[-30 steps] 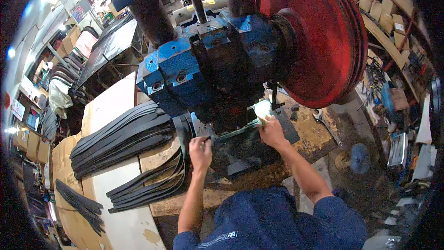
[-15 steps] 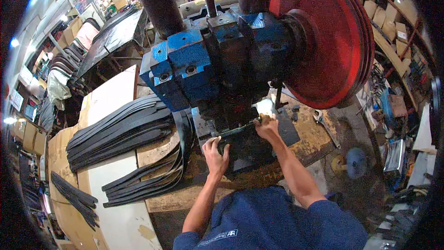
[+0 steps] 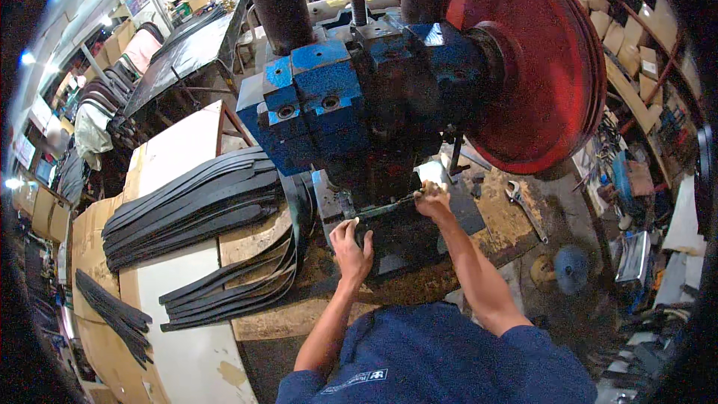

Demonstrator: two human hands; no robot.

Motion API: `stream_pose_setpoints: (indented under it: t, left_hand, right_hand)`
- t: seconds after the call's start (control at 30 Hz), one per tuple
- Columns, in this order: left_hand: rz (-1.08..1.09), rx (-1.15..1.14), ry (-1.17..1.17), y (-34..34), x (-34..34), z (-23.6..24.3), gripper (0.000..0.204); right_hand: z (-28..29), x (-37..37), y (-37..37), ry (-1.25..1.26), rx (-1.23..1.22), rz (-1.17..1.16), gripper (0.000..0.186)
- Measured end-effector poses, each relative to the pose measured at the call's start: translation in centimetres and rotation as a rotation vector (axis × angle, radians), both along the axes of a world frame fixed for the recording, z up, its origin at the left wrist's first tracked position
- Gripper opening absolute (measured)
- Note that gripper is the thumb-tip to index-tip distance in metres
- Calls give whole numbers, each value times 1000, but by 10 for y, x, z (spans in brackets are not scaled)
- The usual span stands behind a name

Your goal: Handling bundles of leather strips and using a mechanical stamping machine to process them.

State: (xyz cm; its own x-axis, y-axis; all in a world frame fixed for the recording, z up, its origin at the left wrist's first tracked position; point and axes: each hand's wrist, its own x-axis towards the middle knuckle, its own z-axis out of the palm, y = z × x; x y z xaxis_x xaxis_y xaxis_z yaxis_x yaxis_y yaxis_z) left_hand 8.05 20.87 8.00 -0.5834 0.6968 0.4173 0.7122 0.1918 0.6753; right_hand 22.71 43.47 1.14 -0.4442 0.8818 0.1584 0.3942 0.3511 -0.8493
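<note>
A blue press (image 3: 321, 78) with a large red flywheel (image 3: 523, 67) stands in front of me. Across the front of its dark bed, under the press head, runs a thin greenish strip (image 3: 383, 210). My left hand (image 3: 351, 253) is at the strip's left end, fingertips against it and thumb held apart. At the right end, my right hand (image 3: 434, 202) has its fingers curled closed around the strip's tip. The underside of both grips is hidden, and shadow darkens the bed between them.
Stacked black strips (image 3: 194, 206) lie on cardboard to the left, with curved loose strips (image 3: 247, 292) nearer me. A smaller black bundle (image 3: 112, 314) is at far left. Right of the bed, an adjustable wrench (image 3: 527, 211) rests on the worn bench. Boxes and shelving line the right side.
The whole view has shifted slightly, so the press appears a little further right. Both hands stay in nearly the same places along the strip.
</note>
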Motion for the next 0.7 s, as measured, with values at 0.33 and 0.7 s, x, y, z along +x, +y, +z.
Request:
stream_pose_setpoints:
  t: [0.33, 0.7]
  left_hand:
    - [-21, 30, 3, -2, 0, -2, 42]
    - [-7, 89, -29, -3, -4, -4, 43]
  right_hand:
    - [26, -5, -19, -268, 196, -100, 40]
    - [-10, -26, -44, -650, 559, -228, 25]
